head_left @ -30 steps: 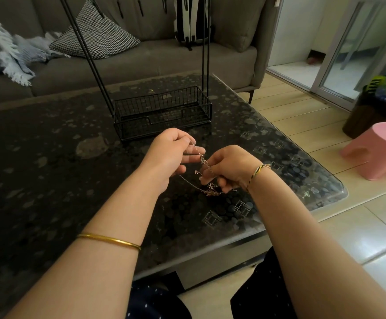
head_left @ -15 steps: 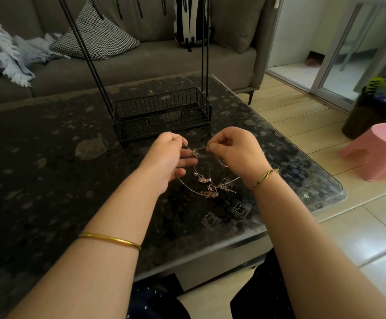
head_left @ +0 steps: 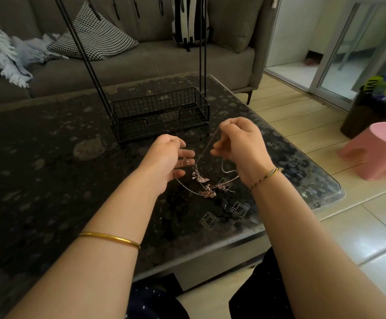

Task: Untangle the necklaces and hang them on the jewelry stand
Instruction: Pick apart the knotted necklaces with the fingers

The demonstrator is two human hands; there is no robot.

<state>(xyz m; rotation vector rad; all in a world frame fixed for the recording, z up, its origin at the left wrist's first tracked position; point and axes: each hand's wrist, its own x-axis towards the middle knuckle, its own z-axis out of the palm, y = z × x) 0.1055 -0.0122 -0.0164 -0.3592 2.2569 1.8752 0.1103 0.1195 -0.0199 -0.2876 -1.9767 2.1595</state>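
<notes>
Both clamped on the necklaces [head_left: 207, 184]: right grip [head_left: 240, 143] pinches one chain, taut down-left toward left grip [head_left: 168, 158], whose fingers curl round a clasp end. The tangle hangs between and just below the grips, over the bench [head_left: 49, 180]. The jewelry stand [head_left: 160, 116] stands beyond them.

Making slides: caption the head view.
Left hand and right hand pinch tangled silver and rose-gold necklaces over dark speckled glass table, near black wire jewelry stand.
</notes>
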